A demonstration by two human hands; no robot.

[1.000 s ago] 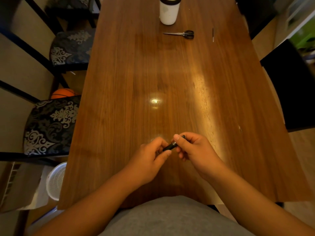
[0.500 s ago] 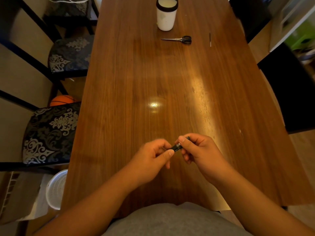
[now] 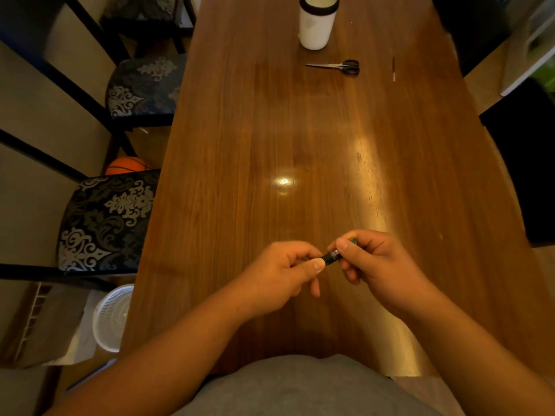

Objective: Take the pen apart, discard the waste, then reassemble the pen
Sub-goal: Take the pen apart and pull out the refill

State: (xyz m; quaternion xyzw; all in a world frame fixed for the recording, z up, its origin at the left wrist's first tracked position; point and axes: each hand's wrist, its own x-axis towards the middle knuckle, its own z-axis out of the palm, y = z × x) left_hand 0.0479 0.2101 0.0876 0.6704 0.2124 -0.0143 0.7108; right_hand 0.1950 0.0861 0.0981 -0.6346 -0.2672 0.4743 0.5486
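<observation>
2 hands pinch the dark pen [image 3: 330, 256] near the table's [image 3: 240, 175] near edge: left hand [image 3: 282, 273] and right hand [image 3: 372, 265] hide most of it. Far off, scissors [image 3: 336, 66], a white cup [image 3: 316, 24] cut off on top.

A long brown wooden table [image 3: 246, 175] with a glossy top runs from near to far, with a bright spot of lamp light [image 3: 283, 182] reflected mid-table. On the left stand black-framed chairs with dark damask-patterned seats [image 3: 105, 217], an orange basketball [image 3: 127, 165] on the floor between them. A white round plastic basket [image 3: 112, 318] sits near left. A black chair [image 3: 522, 163] stands right.
</observation>
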